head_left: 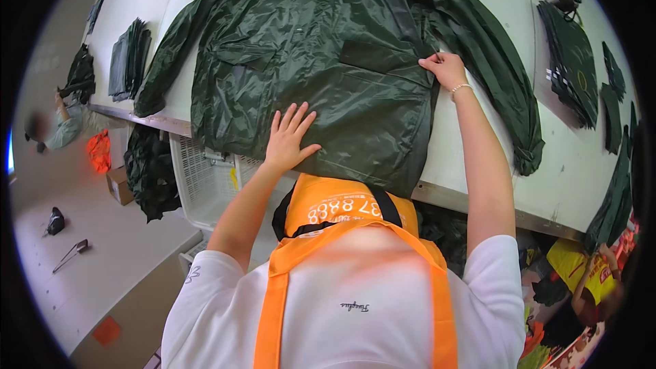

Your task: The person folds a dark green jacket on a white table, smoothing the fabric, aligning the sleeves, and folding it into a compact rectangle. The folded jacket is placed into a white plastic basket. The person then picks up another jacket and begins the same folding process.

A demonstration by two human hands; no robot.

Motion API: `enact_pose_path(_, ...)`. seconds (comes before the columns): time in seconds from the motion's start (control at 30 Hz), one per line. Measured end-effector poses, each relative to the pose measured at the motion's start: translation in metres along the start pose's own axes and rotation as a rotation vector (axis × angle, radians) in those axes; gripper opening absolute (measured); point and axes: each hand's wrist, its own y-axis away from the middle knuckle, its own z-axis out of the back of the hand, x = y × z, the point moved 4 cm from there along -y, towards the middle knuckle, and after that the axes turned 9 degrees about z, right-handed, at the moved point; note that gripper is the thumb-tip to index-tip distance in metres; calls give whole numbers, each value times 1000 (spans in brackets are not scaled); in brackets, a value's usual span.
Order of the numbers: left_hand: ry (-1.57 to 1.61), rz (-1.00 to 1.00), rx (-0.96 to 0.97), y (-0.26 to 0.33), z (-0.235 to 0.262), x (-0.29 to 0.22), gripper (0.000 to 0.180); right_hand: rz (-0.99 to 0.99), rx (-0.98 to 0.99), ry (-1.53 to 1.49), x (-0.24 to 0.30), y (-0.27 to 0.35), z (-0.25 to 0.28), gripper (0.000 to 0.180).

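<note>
A dark green, shiny rain jacket (301,85) lies spread on the pale work table, its sleeves out to both sides and its hem hanging over the near edge. Lying flat on the lower front, left of the middle, my left hand (288,140) has its fingers spread. On the other side, my right hand (447,70) pinches the jacket's side edge just beside the right pocket flap (379,58). The right sleeve (502,89) passes beyond that hand, apart from it. Creases run across the chest and the left pocket.
Folded dark green garments are stacked on the table (174,10) at the left (130,60) and right (572,61). Below the near edge stands a white plastic basket (205,188), with dark cloth (149,171) beside it. A person in yellow (594,277) is at lower right, another (63,126) far left.
</note>
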Motion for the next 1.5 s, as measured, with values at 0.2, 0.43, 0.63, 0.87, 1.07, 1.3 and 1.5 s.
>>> enact_pose_path(0.2,3,8,-8,-8,1,2,77,9,-5,-122,-3,-7,-2,24)
enact_pose_path(0.43,-30,8,-13,-6,-1,2,76,-30,-29,-101,-3,-5,-6,27)
enact_pose_path(0.63,-32,-3,-34,-5,2,1,76,37,-130,57,9,6,-10,25)
enact_pose_path(0.87,-35,-7,-65,0,1,5,74,513,-204,149,72,116,-37,12)
enact_pose_path(1.07,-50,-8,-72,4,3,-3,74,428,-295,104,31,153,40,9)
enact_pose_path(1.3,-18,-52,-118,-4,2,-14,71,-577,-1027,-244,-182,246,190,46)
enact_pose_path(1.5,530,-121,-155,-34,46,-111,55,66,-1027,-486,-18,249,130,17)
